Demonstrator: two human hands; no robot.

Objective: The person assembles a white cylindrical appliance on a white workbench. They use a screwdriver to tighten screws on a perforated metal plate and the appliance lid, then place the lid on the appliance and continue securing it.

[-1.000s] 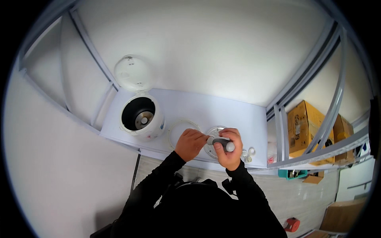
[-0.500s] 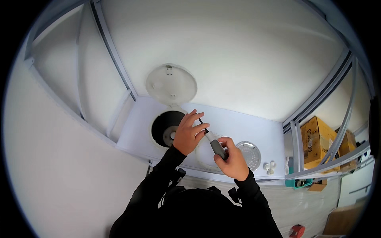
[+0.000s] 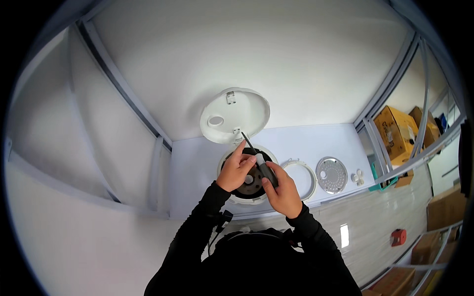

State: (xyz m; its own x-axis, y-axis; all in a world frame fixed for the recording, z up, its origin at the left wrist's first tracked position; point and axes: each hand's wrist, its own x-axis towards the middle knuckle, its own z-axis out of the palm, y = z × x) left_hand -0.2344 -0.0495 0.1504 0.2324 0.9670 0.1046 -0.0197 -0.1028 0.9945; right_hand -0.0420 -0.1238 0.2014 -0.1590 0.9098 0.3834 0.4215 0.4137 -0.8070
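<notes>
**Screwdriver angled over an open rice cooker**

A screwdriver (image 3: 260, 162) with a dark grey handle and thin dark shaft is slanting up-left, its tip sitting near the lid hinge. The white rice cooker (image 3: 245, 193) is standing on the surface, its round lid (image 3: 234, 115) swung upright, exposing the dark, pot-less interior and its metal heating plate.

White table (image 3: 321, 140) with cooker (image 3: 247, 195), ring (image 3: 312, 176), perforated disc (image 3: 331, 174).

A workshop or test booth is showing here: white panel walls (image 3: 296, 59) in metal framing (image 3: 390, 93), cardboard boxes (image 3: 395, 130) sitting on shelving beside the white workbench (image 3: 326, 143).
</notes>
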